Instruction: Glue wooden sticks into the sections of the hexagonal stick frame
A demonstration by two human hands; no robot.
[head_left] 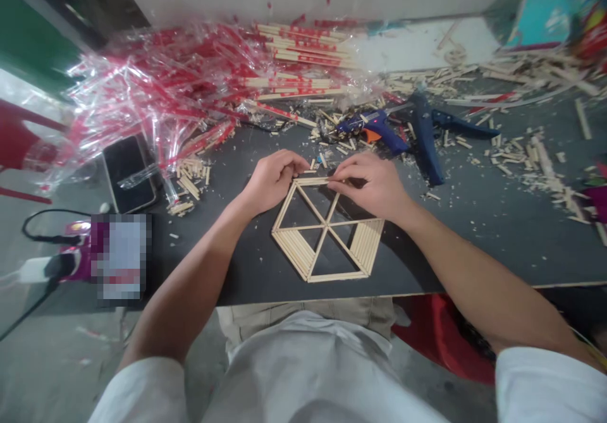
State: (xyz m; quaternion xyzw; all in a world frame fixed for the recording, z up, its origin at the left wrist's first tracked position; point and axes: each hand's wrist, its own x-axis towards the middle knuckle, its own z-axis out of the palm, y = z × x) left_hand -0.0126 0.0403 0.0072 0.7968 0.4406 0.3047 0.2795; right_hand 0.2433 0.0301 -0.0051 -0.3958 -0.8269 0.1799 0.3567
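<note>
Left hand [277, 179] at hexagonal stick frame's [326, 225] far-left corner, fingers curled, can't tell if gripping. Right hand [372, 186] pinches far edge, fingertips narrow.

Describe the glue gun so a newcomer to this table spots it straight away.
On the dark table, find the six-sided stick frame. Just beyond the right hand, at the frame's far side, lies the blue glue gun. Its orange trigger sets it apart from the blue long-handled tool on its right.
</note>
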